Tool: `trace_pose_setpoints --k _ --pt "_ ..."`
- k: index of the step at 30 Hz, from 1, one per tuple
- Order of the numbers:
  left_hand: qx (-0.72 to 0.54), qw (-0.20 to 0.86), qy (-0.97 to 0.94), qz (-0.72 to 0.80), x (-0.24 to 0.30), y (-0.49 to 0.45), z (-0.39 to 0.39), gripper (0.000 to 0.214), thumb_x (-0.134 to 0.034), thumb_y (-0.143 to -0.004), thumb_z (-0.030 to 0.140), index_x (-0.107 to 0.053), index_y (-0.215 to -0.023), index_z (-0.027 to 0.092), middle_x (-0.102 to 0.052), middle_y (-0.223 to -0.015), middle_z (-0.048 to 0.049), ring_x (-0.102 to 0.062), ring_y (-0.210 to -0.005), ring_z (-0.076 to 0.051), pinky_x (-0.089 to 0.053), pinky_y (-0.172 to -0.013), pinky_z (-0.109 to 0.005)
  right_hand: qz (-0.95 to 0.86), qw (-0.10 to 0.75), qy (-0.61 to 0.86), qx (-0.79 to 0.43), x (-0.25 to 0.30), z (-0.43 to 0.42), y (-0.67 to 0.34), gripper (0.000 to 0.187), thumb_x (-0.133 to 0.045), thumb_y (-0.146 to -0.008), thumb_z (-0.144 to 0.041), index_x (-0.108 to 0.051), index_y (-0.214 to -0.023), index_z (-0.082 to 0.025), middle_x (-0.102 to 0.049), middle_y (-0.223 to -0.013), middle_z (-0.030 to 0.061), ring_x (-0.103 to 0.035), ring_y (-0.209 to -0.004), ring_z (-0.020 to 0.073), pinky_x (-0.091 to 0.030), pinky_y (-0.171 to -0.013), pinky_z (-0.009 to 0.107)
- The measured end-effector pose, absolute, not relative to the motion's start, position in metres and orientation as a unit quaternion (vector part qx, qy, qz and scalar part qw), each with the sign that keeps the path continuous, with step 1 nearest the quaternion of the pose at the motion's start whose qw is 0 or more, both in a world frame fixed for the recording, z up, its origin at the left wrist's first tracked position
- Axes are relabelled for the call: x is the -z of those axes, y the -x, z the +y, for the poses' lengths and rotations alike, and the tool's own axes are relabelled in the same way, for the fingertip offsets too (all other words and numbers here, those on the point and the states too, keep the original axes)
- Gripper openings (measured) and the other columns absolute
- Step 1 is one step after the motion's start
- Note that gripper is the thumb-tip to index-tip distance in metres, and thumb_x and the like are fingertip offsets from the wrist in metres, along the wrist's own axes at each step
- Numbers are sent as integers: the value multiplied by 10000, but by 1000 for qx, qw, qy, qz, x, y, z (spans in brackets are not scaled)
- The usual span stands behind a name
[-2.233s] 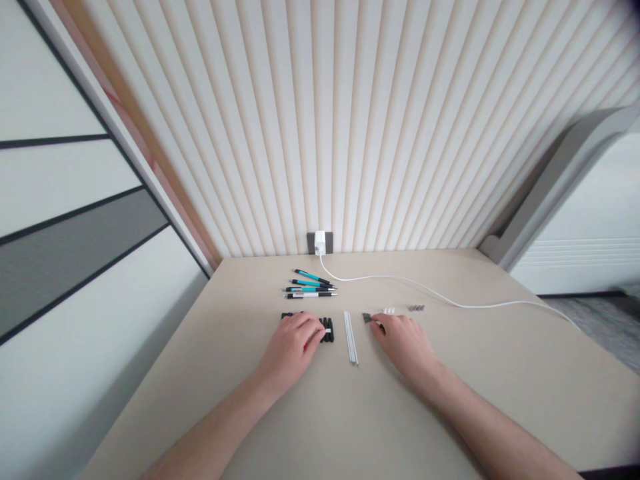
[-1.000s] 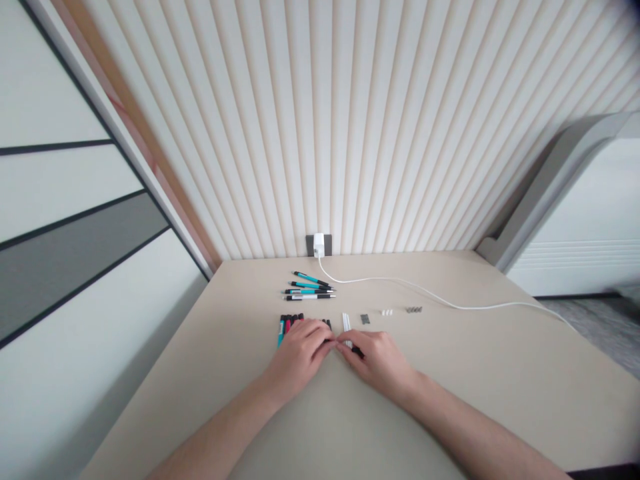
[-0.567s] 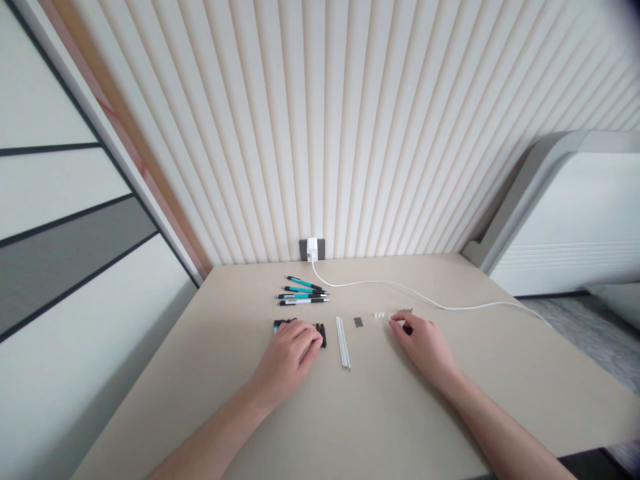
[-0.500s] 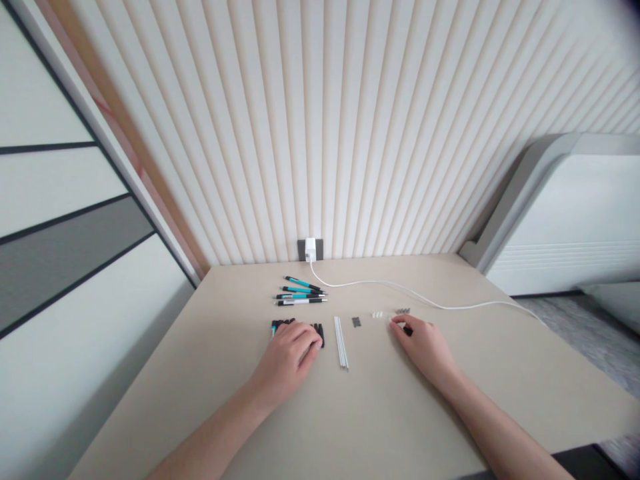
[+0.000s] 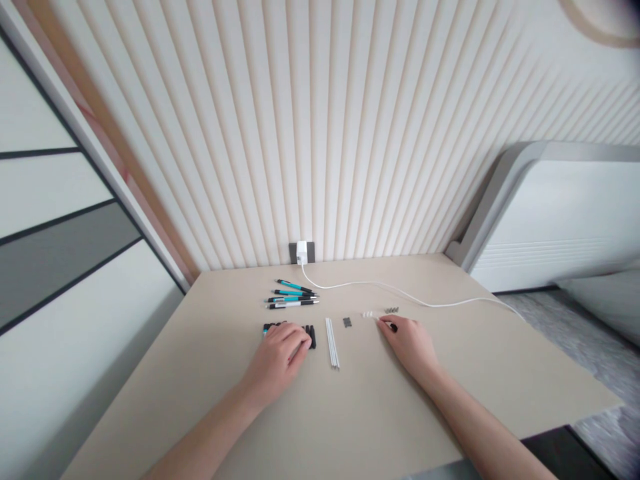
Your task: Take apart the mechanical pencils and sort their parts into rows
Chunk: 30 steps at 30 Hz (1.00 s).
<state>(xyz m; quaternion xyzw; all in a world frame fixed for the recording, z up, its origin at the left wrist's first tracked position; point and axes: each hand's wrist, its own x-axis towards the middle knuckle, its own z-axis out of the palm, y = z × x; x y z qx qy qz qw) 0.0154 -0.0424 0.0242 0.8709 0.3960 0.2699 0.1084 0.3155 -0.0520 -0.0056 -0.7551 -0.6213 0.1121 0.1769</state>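
My left hand [image 5: 283, 353] rests over a row of black pen barrels [image 5: 313, 337], fingers curled and close together. It covers the middle of the row, and whatever its fingertips grip is hidden. On the right, my right hand [image 5: 407, 343] has thumb and forefinger pinched at a tiny white piece, just beside a few small white pieces [image 5: 368, 314]. A dark spot shows within its curled fingers, too small to name. Little springs [image 5: 392, 310] lie just beyond that hand. Between the hands are white pen refills [image 5: 333, 343] and small dark grey clips [image 5: 347, 322].
Several pens [image 5: 293, 305], blue or white with black, lie toward the back of the table [image 5: 310, 427]. A white charger [image 5: 301, 252] sits in the wall socket, its cable [image 5: 400, 289] running across to the right edge. A pale headboard [image 5: 560, 213] stands at the right.
The camera view has swung slightly right, so everything appears shifted left. Both hands keep nearly the same places and poses beside the pen parts.
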Motion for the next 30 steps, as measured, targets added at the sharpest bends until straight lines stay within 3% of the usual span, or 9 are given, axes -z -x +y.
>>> trace_pose_setpoints --k 9,24,30 --pt "-271 86 -874 394 -24 -15 -42 182 -455 -944 210 -618 -863 204 -642 -863 -27 -582 -831 -179 -442 -800 -328 -621 207 747 -115 9 -51 -318 313 -468 -904 -413 -739 -964 -269 -751 -871 74 -692 -864 249 -458 -705 302" --pt "-266 94 -874 395 -23 -14 -38 181 -450 -955 216 -606 -865 197 -638 -871 -27 -576 -849 -180 -422 -805 -342 -623 180 757 -84 8 -36 -300 324 -438 -932 -404 -731 -998 -282 -746 -908 84 -691 -820 223 -439 -650 273" --pt "-271 82 -867 410 -23 -10 -35 174 -455 -953 219 -608 -873 199 -634 -876 -25 -571 -852 -181 -428 -815 -345 -632 259 719 -125 7 -43 -307 354 -430 -918 -418 -698 -1060 -237 -721 -813 60 -666 -753 213 -450 -676 292"
